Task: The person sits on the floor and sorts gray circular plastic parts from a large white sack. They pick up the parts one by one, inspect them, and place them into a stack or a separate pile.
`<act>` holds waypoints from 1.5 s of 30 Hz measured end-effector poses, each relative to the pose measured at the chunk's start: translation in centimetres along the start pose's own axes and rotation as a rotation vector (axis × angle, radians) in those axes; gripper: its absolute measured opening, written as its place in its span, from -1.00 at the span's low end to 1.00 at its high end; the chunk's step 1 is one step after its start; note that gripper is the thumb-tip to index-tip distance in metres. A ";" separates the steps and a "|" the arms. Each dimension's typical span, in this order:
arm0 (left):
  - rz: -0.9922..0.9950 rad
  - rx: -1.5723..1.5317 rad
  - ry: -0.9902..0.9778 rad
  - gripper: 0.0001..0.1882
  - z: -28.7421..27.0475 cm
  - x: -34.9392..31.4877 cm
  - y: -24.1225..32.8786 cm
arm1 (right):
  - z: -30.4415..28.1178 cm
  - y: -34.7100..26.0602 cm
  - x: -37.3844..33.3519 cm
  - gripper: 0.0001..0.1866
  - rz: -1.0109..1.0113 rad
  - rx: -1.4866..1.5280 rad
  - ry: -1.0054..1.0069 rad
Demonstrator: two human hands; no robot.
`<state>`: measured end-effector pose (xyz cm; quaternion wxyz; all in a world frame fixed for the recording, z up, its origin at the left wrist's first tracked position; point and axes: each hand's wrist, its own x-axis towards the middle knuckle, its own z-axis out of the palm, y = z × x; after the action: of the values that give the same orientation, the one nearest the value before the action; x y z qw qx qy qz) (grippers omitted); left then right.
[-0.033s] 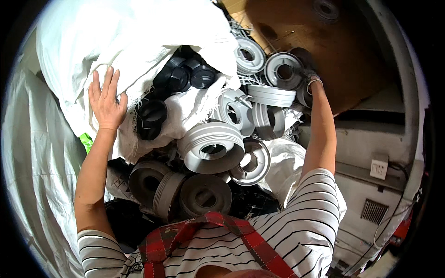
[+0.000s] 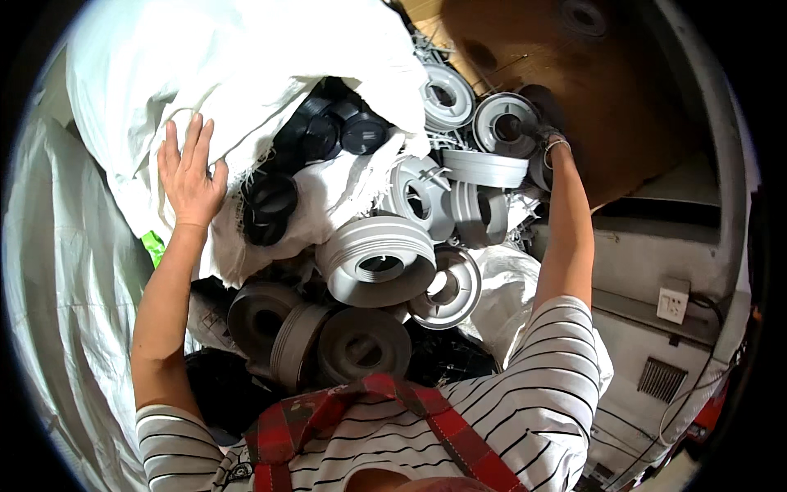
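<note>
My left hand [image 2: 193, 174] lies open, fingers spread, on a white woven sack [image 2: 238, 61] at the upper left. Black round plastic caps [image 2: 362, 134] show through the sack's frayed mouth. My right arm reaches far forward to the right. In deep shadow there, my right hand [image 2: 551, 138], with a pale band at the wrist, is at the edge of a grey flanged plastic ring [image 2: 506, 125]. Its fingers are too dark to make out. Just nearer lies a flat grey ring [image 2: 485, 168], beside a ribbed grey collar [image 2: 478, 215].
More grey parts are heaped nearer me, including a large threaded collar [image 2: 377, 261] and a darker ring [image 2: 364, 348]. Brown cardboard [image 2: 607, 107] lies at the far right, bearing another ring [image 2: 584, 18]. A grey machine side with a socket box [image 2: 673, 301] stands at right.
</note>
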<state>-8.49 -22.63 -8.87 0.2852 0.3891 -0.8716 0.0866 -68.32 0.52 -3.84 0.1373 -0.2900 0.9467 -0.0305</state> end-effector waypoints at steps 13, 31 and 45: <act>-0.025 -0.016 -0.003 -0.43 -0.2 -0.6 -0.5 | 0.5 -8.3 -11.2 -0.25 -0.245 -0.082 -0.027; -0.495 -2.089 -0.748 -0.45 -18.1 -5.0 6.4 | 0.6 -20.9 -43.2 -0.42 -1.265 0.088 0.786; -0.673 -1.769 -0.271 -0.71 -20.3 -12.0 3.6 | 13.9 -13.3 -52.3 -0.58 -0.691 -0.363 -0.632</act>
<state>4.04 -5.04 1.33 0.3825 0.2696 -0.4893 -0.7359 -15.74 18.93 -2.73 0.3465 -0.6009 0.6974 0.1801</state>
